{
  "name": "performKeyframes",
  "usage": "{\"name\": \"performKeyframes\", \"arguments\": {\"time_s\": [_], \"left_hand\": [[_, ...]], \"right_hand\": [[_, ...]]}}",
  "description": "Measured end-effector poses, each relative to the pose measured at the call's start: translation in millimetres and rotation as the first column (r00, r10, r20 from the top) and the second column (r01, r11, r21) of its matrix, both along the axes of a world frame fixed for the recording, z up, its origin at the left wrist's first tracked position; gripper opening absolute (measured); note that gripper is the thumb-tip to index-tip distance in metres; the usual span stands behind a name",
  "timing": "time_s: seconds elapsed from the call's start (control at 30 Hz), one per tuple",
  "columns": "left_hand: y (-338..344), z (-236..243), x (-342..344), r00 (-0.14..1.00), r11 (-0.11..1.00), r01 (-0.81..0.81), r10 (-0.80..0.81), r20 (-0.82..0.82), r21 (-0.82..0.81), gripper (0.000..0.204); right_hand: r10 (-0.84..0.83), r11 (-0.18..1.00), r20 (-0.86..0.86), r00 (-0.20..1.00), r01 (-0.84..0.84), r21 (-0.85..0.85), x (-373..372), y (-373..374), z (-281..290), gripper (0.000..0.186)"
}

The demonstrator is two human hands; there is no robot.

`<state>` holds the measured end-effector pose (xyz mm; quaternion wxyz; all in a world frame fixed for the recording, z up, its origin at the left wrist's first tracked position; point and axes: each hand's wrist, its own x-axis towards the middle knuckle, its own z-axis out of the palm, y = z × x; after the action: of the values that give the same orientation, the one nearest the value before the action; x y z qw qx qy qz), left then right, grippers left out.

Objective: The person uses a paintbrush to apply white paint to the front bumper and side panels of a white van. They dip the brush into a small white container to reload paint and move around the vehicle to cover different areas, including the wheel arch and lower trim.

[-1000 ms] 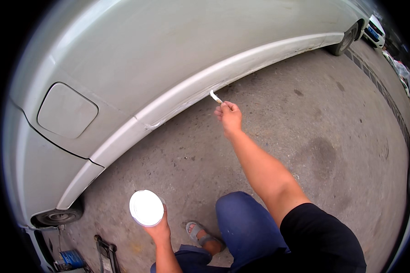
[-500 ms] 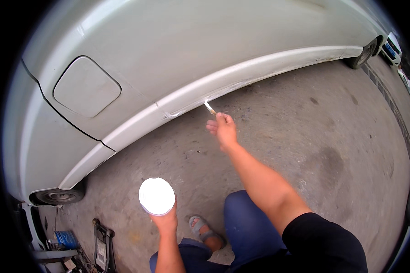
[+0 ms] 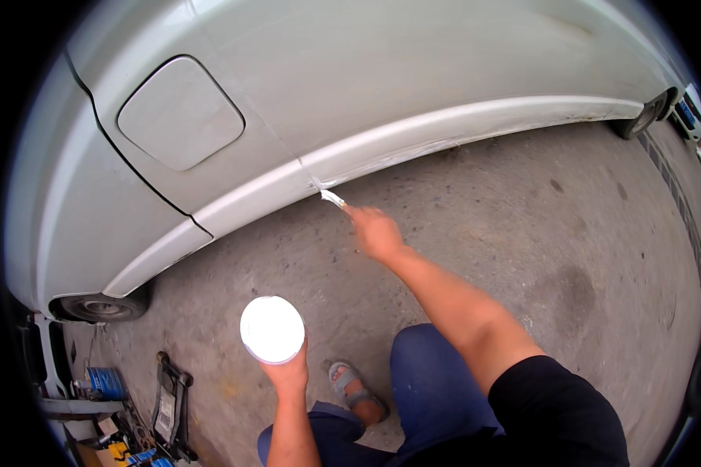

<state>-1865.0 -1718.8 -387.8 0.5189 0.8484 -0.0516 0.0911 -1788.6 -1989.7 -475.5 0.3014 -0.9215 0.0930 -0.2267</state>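
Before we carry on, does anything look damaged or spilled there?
Yes. The lower sill looks scuffed along its bottom edge, with uneven white smears near the white-tipped tool in the right hand. A dark stain also marks the ground at right; I can't tell whether it's fresh.

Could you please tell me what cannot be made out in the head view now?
In the head view:
Left hand: fingers mostly hidden behind the round white object.
Its face: washed out by glare, so lid or contents cannot be told.
White-tipped tool: rear end hidden by the right hand, itself slightly blurred.
Vehicle: upper body cut off by the top edge.
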Motion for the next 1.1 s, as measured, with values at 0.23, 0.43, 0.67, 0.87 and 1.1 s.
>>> {"name": "performKeyframes", "arguments": {"time_s": [0.23,0.43,0.67,0.87,1.1], "left_hand": [[-3,10,-1,0.999,1.000,0.024,-0.025,-0.042,-0.012,0.060],[-8,12,-3,0.997,1.000,0.010,-0.010,-0.071,0.006,0.059],[-3,6,0,0.996,0.999,0.021,-0.024,-0.084,-0.028,0.066],[2,0,1,0.998,0.999,0.048,-0.048,-0.045,-0.001,0.069],[1,5,1,0.998,0.998,0.047,-0.049,-0.045,-0.042,0.067]], "right_hand": [[0.061,0.963,0.001,0.998,-0.059,-0.264,-10,-33,5,0.038],[0.102,0.951,0.054,0.993,-0.082,-0.299,-3,-28,20,0.038],[0.141,0.937,0.024,0.990,-0.125,-0.326,-2,-24,34,0.036],[0.112,0.969,0.033,0.993,-0.102,-0.225,6,-21,47,0.032],[0.091,0.990,0.081,0.993,-0.081,-0.113,13,-21,62,0.029]]}}
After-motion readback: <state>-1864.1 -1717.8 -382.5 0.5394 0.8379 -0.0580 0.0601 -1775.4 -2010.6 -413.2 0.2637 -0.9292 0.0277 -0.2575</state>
